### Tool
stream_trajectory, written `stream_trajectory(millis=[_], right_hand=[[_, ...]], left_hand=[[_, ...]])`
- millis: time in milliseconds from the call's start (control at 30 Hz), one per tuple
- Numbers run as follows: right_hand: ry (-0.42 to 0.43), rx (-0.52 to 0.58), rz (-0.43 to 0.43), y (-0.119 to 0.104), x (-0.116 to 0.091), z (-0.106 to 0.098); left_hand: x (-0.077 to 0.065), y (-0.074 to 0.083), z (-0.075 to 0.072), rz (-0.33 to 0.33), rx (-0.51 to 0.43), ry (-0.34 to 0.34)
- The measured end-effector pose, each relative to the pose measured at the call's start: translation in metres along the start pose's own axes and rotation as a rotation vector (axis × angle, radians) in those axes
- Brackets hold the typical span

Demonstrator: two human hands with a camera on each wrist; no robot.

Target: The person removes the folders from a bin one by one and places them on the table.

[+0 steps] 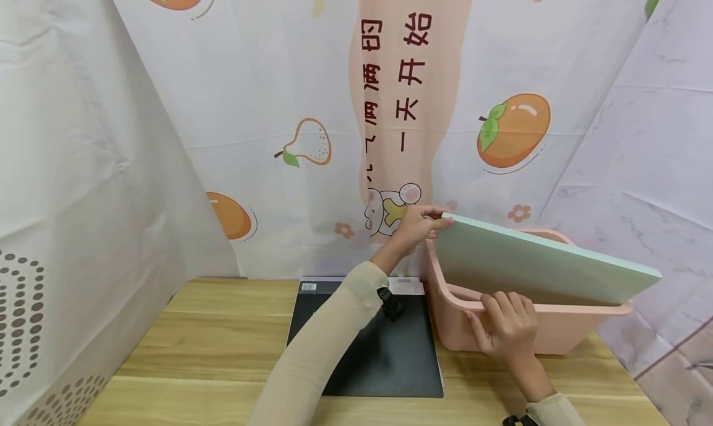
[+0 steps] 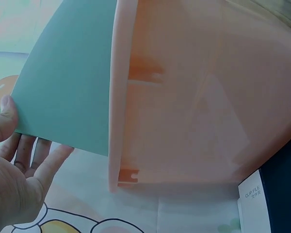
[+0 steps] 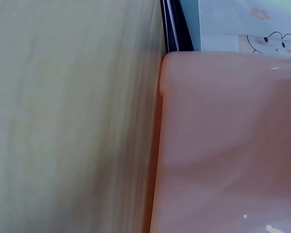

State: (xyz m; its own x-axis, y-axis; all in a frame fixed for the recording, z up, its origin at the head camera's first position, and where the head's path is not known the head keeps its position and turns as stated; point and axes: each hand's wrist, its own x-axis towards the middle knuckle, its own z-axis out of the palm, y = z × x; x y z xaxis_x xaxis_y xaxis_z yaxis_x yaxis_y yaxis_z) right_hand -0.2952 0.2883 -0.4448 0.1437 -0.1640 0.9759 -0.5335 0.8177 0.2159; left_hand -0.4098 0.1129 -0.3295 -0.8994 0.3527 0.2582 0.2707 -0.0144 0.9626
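Observation:
A flat mint-green folder (image 1: 535, 252) stands tilted in a pink plastic bin (image 1: 501, 327), its long edge sloping down to the right above the rim. At its upper left corner, my left hand (image 1: 414, 228) pinches the edge between thumb and fingers. The left wrist view has the same hand (image 2: 19, 184) at the folder's corner (image 2: 68, 82), beside the bin wall (image 2: 194, 107). My right hand (image 1: 509, 327) grips the bin's front rim, fingers over the top and thumb outside. Only the bin's outer wall (image 3: 233, 145) and the table show in the right wrist view, not the hand.
Black folders (image 1: 384, 352) lie stacked on the wooden table (image 1: 211, 339), just left of the bin and under my left forearm. One white spine (image 2: 254, 199) reads "CLIP FILE". A printed curtain (image 1: 267, 73) hangs behind the table, and a white perforated panel (image 1: 22, 321) stands at the left.

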Motion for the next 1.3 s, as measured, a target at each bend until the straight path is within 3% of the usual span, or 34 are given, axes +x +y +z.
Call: stream_trajectory(millis=[600,900,1300], right_hand=[[-0.014,0.0,-0.006,0.0,0.001,-0.001],[-0.018,0.003,-0.01,-0.001,0.001,-0.001],[-0.01,0.007,-0.019,-0.002,0.004,0.001]], left_hand=[[0.0,0.011,-0.01,-0.15,-0.035,-0.066],[-0.001,0.011,-0.012,-0.152,-0.034,-0.06],[-0.007,0.007,-0.009,-0.094,-0.052,-0.027]])
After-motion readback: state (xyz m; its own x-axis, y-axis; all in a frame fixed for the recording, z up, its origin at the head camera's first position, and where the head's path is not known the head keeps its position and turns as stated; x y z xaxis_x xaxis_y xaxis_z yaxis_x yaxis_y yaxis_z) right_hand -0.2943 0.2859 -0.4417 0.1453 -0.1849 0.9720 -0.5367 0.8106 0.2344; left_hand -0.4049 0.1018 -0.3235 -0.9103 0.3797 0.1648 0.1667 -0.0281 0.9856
